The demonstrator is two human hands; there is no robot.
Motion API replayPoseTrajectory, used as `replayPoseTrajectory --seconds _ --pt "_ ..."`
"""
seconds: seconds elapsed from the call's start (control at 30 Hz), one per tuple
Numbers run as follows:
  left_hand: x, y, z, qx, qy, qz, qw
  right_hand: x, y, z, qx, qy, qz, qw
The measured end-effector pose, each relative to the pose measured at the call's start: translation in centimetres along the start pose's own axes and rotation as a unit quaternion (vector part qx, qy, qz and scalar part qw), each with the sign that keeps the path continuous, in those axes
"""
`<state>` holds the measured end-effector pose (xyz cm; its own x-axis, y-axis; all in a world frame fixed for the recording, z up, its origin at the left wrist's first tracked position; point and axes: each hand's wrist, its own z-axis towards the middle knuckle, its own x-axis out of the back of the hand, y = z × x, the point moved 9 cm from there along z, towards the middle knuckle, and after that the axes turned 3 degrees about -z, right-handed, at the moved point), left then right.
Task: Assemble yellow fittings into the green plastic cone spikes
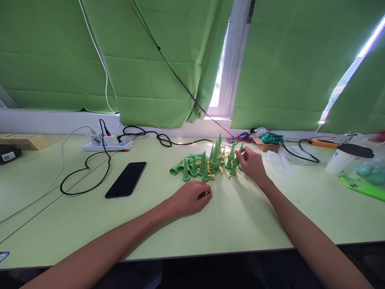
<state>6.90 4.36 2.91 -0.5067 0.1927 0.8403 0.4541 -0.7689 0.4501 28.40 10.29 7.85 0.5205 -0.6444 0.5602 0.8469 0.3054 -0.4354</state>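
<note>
My right hand [252, 163] pinches a green cone-shaped nozzle [240, 151] near its tip, at the right side of a group of similar nozzles. Several of these green cones [219, 150] stand upright on their round bases, while others [177, 167] lie on their sides at the left of the group. Small yellow pieces [221, 170] are scattered among them. On the table just in front of the group rests my left hand [192, 196], its fingers curled in with nothing visible in them.
A black phone [126, 180] lies left on the table [168, 241]. Behind it are a power strip [120, 145] and looped black cables [86, 192]. To the right are a small cardboard box [264, 144], clear plastic bags [279, 162], a lidded paper cup [347, 160] and a bright green phone case [365, 190].
</note>
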Motion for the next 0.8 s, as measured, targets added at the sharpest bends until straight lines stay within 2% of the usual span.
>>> replayPoseTrajectory --seconds 0.13,0.23,0.33,0.4,0.47,0.53,0.6,0.67,0.73,0.8 --pt "0.0 -0.1 0.0 0.005 -0.003 0.006 1.000 0.6 0.2 -0.2 -0.033 0.020 0.015 0.999" --pt "-0.1 0.0 0.0 0.004 -0.001 0.010 1.000 2.1 0.0 -0.5 -0.057 0.081 0.028 0.995" --pt "-0.1 -0.2 -0.1 0.004 0.013 0.009 1.000 3.7 -1.2 -1.0 -0.044 0.145 0.032 0.988" --pt "0.6 -0.2 -0.2 -0.007 0.047 0.016 0.999 4.1 -2.5 -1.4 -0.021 0.159 0.044 0.986" --pt "2.1 0.3 -0.3 -0.039 0.110 0.036 0.992 3.6 -4.3 -1.7 0.018 0.129 0.052 0.990" --pt "5.0 0.9 -0.8 -0.067 0.219 0.068 0.971 2.7 -6.4 -2.1 0.068 0.084 0.052 0.993" --pt "8.3 0.5 -1.6 -0.036 0.332 0.082 0.939 2.1 -8.7 -2.5 0.121 0.051 0.048 0.990" --pt "11.1 -0.5 -2.4 0.019 0.409 0.073 0.910 1.8 -10.8 -2.9 0.175 0.032 0.039 0.983" --pt "12.8 -2.2 -2.7 0.082 0.435 0.033 0.896 1.5 -12.3 -2.9 0.210 0.014 0.014 0.977" --pt "13.3 -3.8 -2.4 0.126 0.408 0.006 0.904 1.1 -13.3 -2.3 0.226 -0.012 -0.011 0.974"
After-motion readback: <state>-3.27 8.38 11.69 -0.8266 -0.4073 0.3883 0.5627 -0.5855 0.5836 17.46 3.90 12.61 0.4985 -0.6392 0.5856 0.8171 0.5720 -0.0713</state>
